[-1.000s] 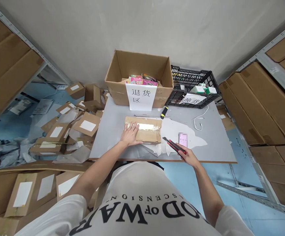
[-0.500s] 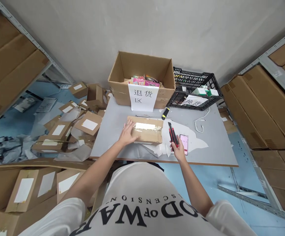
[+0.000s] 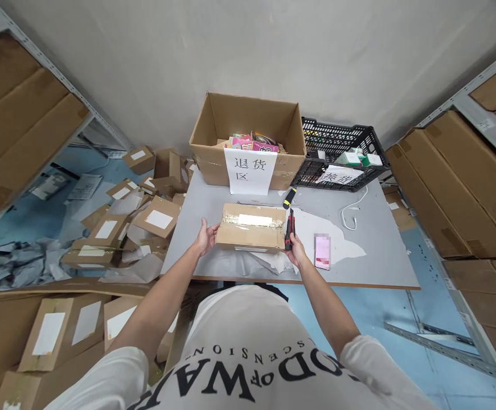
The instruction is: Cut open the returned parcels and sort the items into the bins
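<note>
Head view: I am looking down at a grey table (image 3: 376,250) with a parcel in front of me.
Parcel: the flat cardboard parcel (image 3: 254,228) lies near the table's near edge, its long axis running left to right, its taped top with a white label facing up.
Left hand: my left hand (image 3: 206,237) presses against the parcel's left end, fingers curled round that edge.
Right hand: my right hand (image 3: 295,250) sits at the parcel's right end, fingers closed round the red and black box cutter (image 3: 289,228).
Cutter: its long axis runs near to far, tip pointing away from me, just beside the parcel's right end.
Right of the hands: a pink phone (image 3: 322,251) lies flat on white paper.
Far side: an open carton (image 3: 250,139) with a white paper sign, a black crate (image 3: 339,151) right of it, and a yellow and black marker (image 3: 289,197) between carton and parcel.
</note>
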`<state>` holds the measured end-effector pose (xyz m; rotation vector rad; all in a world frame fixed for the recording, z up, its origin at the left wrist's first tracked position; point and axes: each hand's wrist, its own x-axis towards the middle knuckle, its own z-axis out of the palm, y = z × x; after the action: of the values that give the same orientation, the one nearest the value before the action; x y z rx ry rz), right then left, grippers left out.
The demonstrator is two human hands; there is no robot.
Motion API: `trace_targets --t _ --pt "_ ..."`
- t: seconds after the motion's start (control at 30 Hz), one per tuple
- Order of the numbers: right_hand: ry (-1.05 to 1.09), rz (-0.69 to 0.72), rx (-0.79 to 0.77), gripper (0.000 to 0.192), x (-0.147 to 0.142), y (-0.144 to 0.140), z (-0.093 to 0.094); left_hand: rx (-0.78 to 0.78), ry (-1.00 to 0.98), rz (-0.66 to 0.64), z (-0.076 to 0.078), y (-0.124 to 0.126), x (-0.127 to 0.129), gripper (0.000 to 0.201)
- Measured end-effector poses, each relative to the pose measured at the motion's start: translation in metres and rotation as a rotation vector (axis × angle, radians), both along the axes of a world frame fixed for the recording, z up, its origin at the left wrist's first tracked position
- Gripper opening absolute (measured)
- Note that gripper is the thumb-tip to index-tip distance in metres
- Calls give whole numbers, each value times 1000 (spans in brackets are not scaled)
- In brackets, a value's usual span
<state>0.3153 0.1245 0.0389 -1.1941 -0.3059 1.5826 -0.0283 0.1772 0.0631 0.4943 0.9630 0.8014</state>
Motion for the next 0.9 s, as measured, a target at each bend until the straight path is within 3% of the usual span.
trace_targets --t 0.27,0.4,0.53,0.73,0.9 --pt "-15 50 9 31 0 -3 -3 -9 3 20 -4 -4 1 83" --pt "-58 102 11 32 6 11 2 -4 26 69 -1 -12 2 82" --pt "-135 177 55 31 16 54 14 5 -29 188 2 -35 10 78" --pt "-244 385 52 24 16 146 34 -96 -167 311 3 -88 35 75" --pt "-270 577 -11 18 -2 192 33 -149 -257 281 0 -119 53 79"
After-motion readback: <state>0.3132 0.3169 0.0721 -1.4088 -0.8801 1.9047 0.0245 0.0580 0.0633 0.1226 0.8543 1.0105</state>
